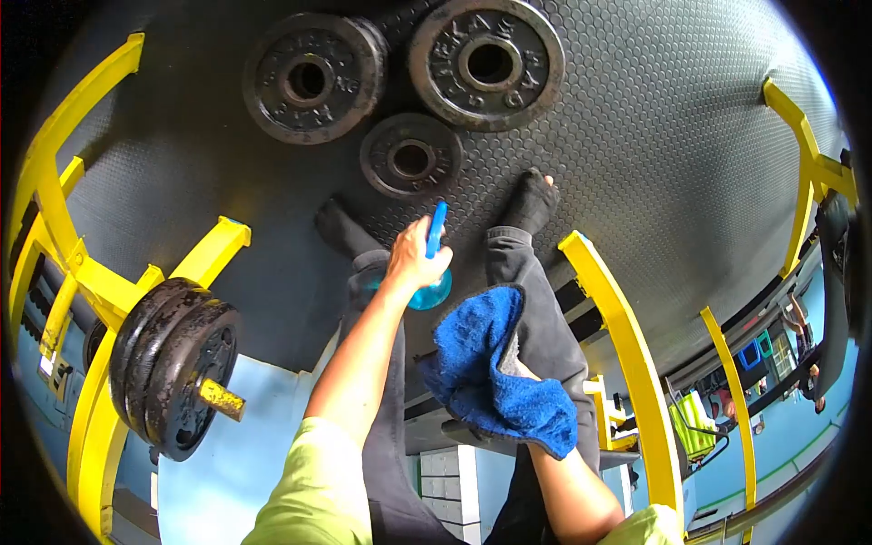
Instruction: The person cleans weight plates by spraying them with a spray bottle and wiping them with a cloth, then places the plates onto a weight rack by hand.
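My left hand (420, 256) is closed around the neck of a spray bottle with a blue trigger head (437, 227); its translucent blue body (431, 292) shows below my fingers. A blue cloth (509, 372) with a grey underside hangs over my right hand, which holds it up above my right thigh. The cloth hides nearly all of that hand's fingers. Past the spray bottle, a small weight plate (411, 156) lies on the floor between my feet. Two larger things lie beyond it: a stack of weight plates (313, 80) and a big weight plate (488, 65).
Black textured rubber matting (654, 136) covers the floor. At my left, several plates (177, 368) hang on a yellow rack (100, 291). A yellow upright (627, 354) rises close by my right arm. More yellow frames and distant people are at the far right.
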`<state>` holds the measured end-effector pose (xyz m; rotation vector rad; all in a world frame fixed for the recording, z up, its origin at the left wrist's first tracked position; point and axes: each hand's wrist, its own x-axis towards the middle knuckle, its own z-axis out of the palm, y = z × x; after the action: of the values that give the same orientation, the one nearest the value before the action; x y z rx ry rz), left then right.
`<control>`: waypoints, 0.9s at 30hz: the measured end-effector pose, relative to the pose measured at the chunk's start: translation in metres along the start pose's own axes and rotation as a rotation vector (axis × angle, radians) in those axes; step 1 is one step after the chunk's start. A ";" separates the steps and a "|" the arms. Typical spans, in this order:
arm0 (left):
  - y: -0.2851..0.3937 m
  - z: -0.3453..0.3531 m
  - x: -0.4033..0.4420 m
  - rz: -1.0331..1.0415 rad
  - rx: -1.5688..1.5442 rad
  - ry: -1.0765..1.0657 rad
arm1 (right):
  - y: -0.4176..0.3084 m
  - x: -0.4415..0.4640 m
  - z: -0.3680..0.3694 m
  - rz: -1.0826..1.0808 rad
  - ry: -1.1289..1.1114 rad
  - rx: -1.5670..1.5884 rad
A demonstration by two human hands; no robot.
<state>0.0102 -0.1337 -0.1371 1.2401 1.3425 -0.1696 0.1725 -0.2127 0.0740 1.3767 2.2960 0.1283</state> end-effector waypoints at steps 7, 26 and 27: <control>0.025 -0.030 0.024 0.050 -0.013 0.122 | 0.017 -0.009 -0.005 0.193 -0.195 0.551; -0.098 -0.158 0.000 -0.091 0.062 1.015 | -0.053 0.188 0.206 1.523 0.210 2.524; -0.103 -0.155 -0.007 -0.042 0.154 0.956 | -0.062 0.217 0.196 1.445 -0.029 1.904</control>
<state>-0.1624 -0.0655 -0.1507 1.4910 2.1975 0.3483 0.1200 -0.0872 -0.1925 3.2433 0.2234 -1.8851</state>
